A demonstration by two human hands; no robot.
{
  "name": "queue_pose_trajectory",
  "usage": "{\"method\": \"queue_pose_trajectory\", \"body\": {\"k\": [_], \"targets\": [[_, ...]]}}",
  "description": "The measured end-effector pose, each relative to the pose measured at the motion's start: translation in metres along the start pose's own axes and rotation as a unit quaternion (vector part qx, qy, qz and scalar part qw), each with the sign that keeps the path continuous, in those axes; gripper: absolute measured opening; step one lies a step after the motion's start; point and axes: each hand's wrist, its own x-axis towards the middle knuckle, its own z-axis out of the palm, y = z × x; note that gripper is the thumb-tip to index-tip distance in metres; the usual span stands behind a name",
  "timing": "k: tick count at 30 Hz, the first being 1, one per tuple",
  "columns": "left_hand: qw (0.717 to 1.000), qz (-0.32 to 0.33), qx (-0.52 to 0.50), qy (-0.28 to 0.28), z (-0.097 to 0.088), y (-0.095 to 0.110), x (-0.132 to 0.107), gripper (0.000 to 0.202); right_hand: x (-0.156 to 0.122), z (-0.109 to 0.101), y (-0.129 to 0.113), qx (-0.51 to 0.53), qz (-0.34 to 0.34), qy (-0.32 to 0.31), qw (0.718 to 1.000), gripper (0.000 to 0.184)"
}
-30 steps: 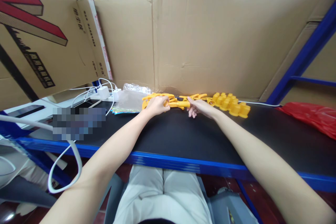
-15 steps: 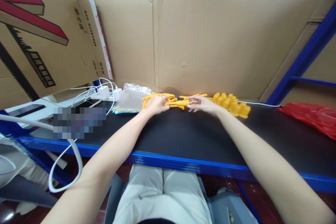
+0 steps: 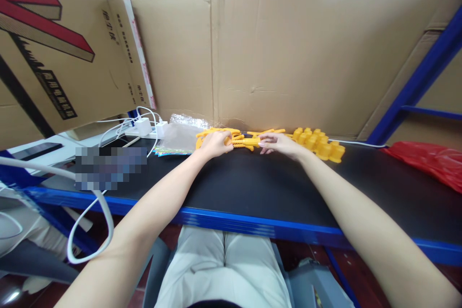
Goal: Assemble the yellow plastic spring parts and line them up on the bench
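My left hand (image 3: 217, 144) is closed around the left end of a yellow plastic bar (image 3: 250, 142), held level over the back of the black shelf top (image 3: 249, 183). At the bar's other end, the fingertips of my right hand (image 3: 279, 145) pinch it. Beneath and behind the bar lie loose yellow plastic pieces (image 3: 272, 131), some long and thin, one with a ridged, screw-like shaft. My fingers hide part of this pile. Just right of my right hand stand several yellow block-shaped pieces (image 3: 317, 142) in rows.
Clear plastic bags (image 3: 180, 135) lie left of my left hand. White chargers and cables (image 3: 143, 127) sit farther left, and a white cable (image 3: 108, 221) loops over the front edge. A red plastic bag (image 3: 426, 161) rests at right. Cardboard (image 3: 288, 57) walls the back; blue posts (image 3: 415, 82) frame the shelf.
My right hand has shifted slightly left, and its fingers have closed onto the bar's right end. My left hand stays in place with its hold.
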Motion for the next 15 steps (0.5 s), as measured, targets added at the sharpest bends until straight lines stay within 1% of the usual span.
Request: {"method": "queue_pose_trajectory", "body": {"k": [5, 10, 15], "targets": [[1.0, 0.001, 0.003, -0.002, 0.001, 0.0, 0.001, 0.022, 0.001, -0.001, 0.003, 0.002, -0.001, -0.008, 1.0, 0.043], [1.0, 0.015, 0.01, 0.004, 0.003, -0.002, 0.002, 0.021, 0.006, 0.001, 0.007, 0.003, -0.015, -0.019, 1.0, 0.053], [1.0, 0.014, 0.008, 0.004, 0.004, -0.001, 0.002, 0.022, 0.01, 0.001, 0.012, 0.012, -0.032, -0.011, 0.999, 0.047]]}}
